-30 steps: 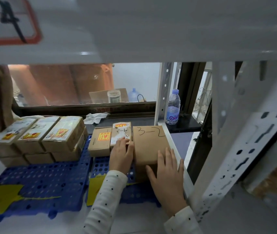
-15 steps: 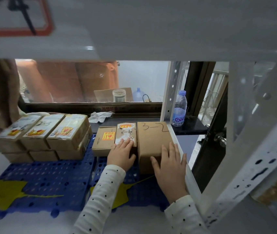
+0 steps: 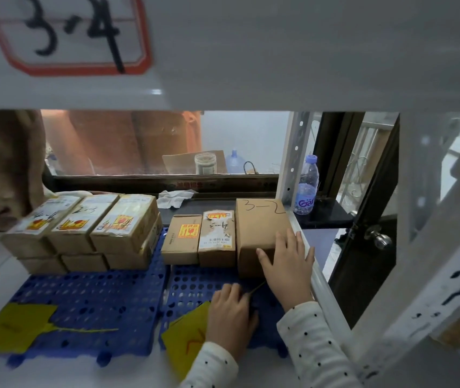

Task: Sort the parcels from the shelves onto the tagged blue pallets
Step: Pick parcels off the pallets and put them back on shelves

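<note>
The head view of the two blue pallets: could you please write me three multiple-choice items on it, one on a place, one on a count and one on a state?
1. Where does the box marked 3-2 stand?
A. at the right end of the row on the right pallet
B. on the left pallet
C. on the black sill

2. How many boxes stand in the right pallet's row?
A. two
B. three
C. five

3. What is the right hand doing?
A. lifting the water bottle
B. hanging idle
C. lying with straight fingers on the 3-2 box

Key: 1 A, it is rightmost there; 2 B, three stand side by side; 3 C, the fingers lie flat on it.
</note>
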`<state>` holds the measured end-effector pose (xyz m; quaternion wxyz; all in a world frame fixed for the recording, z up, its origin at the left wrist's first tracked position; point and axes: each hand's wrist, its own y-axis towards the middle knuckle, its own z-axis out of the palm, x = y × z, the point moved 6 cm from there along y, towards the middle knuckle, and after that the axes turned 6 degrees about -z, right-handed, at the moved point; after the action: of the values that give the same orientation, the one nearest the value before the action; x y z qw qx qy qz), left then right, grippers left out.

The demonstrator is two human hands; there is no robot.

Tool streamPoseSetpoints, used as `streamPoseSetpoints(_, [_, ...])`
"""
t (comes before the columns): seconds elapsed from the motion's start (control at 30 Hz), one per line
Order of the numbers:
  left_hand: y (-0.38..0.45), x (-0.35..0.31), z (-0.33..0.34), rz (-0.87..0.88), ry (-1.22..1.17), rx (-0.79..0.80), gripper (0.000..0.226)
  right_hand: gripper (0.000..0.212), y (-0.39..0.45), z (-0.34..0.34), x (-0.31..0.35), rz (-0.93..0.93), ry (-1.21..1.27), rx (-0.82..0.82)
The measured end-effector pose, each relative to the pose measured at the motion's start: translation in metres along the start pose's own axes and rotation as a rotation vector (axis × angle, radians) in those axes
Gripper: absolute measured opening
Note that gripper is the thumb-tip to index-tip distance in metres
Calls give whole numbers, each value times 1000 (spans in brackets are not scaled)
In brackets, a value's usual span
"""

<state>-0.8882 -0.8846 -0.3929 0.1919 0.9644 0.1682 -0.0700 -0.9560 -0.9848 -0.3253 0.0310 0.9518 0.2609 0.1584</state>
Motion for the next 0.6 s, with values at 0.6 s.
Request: streamPoseSetpoints(0.6, [-16, 9, -1, 281, -93, 111, 32, 50, -8, -11, 10, 44, -109, 20])
